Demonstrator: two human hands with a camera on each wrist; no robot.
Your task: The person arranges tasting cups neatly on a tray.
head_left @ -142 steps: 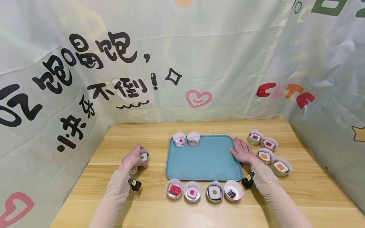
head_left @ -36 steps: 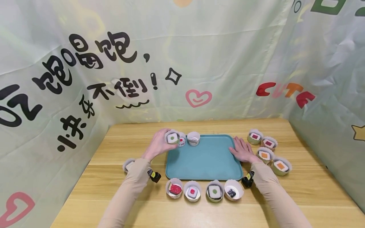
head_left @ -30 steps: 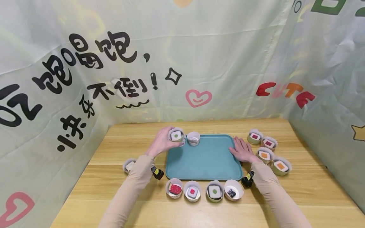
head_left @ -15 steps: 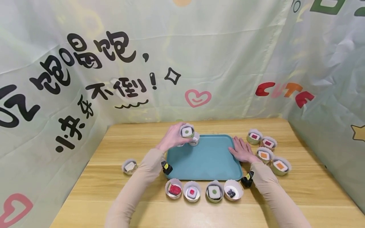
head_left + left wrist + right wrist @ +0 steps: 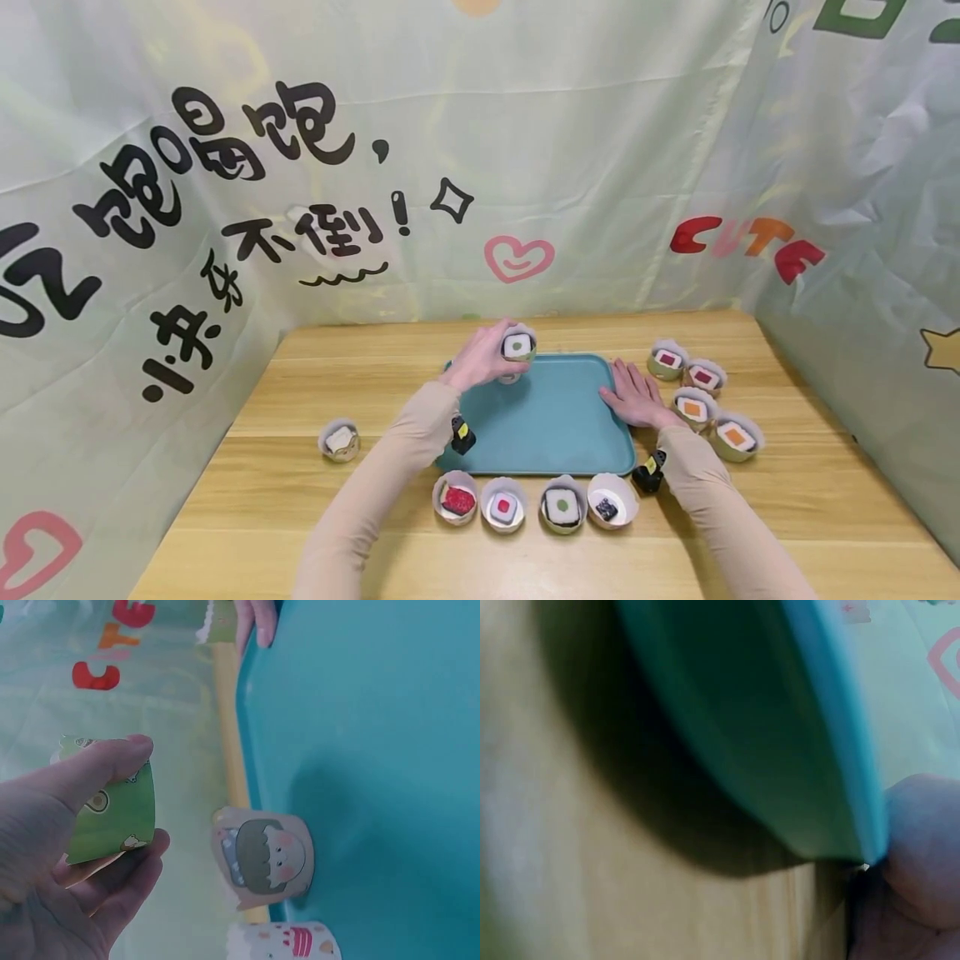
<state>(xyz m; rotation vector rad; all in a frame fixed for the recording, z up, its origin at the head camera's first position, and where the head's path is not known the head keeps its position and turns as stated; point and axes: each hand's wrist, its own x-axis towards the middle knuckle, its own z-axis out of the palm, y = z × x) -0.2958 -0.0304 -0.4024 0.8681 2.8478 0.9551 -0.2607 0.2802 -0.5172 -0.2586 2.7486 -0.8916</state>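
My left hand point(image 5: 483, 357) holds a green paper cup point(image 5: 109, 814) with an avocado print, raised above the back edge of the blue tray point(image 5: 555, 425). Inside the cup is a sushi roll point(image 5: 517, 346), white with a green centre. Thumb and fingers grip the cup from opposite sides in the left wrist view. Below it, two more paper cups stand at the tray's back edge, one with a cartoon face point(image 5: 274, 859) and a white one with a cake print point(image 5: 296, 943). The head view hides them mostly behind my left hand. My right hand point(image 5: 637, 400), fingers extended, rests on the tray's right rim.
A row of paper cups with sushi pieces, such as the red-topped one point(image 5: 456, 498), lines the table in front of the tray. Several sushi cups point(image 5: 693, 408) cluster right of my right hand. One lone cup point(image 5: 339, 440) stands on the left. A printed curtain point(image 5: 585, 208) hangs behind.
My left hand picked up the green cup on the left and carried it rightward over the cups at the tray's back. It still moves right. The right hand has stayed in place.
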